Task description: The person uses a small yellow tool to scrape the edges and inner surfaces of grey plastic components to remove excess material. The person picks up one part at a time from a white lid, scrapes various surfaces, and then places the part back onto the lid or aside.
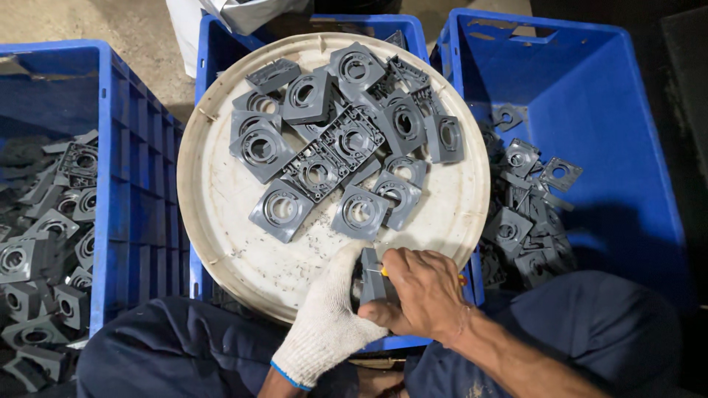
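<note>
My left hand [328, 317], in a white knit glove, grips one grey square plastic part [371, 276] on edge at the near rim of a round white tray [214, 199]. My bare right hand [422, 293] presses against the same part and holds a small tool with a yellow and red handle [385, 272], mostly hidden by the fingers. A pile of several grey square parts with round holes [335, 140] lies on the tray's far half.
The tray rests on a blue crate [221, 44]. A blue crate on the left [140, 191] holds many grey parts. Another blue crate on the right [619, 147] has several parts in its near left corner. My dark trousers fill the bottom.
</note>
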